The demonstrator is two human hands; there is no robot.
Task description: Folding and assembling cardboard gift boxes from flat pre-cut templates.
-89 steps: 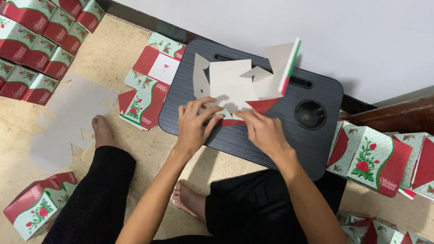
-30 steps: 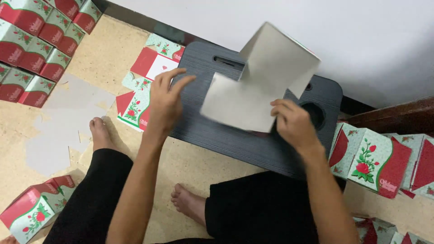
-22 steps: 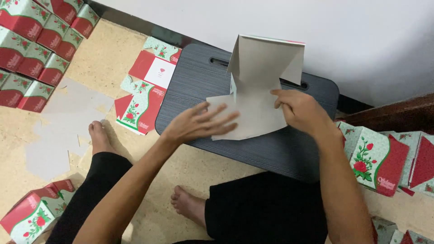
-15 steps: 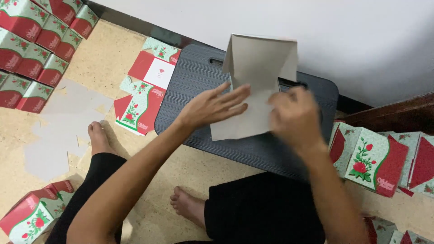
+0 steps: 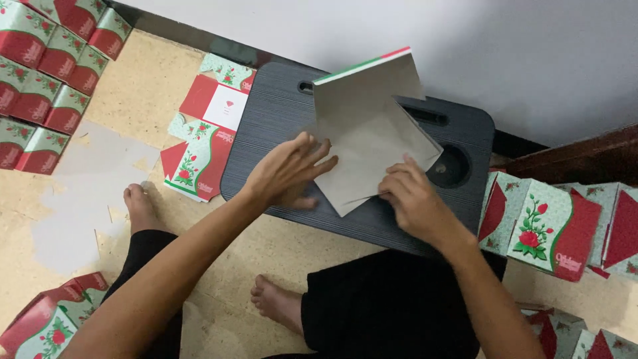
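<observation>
A flat grey cardboard box blank, folded so one panel stands up with a red-and-green printed edge at the top, lies on a dark lap tray. My left hand rests flat with spread fingers on the blank's lower left edge. My right hand pinches the blank's lower right edge against the tray.
Flat printed box blanks lie on the floor left of the tray. Assembled red-and-green rose boxes are stacked at top left, at the right and at bottom left. My bare feet rest on the tan floor near grey sheets.
The blank went from being held open in the air to being folded and pressed down on the tray. My left hand came in from the left onto it.
</observation>
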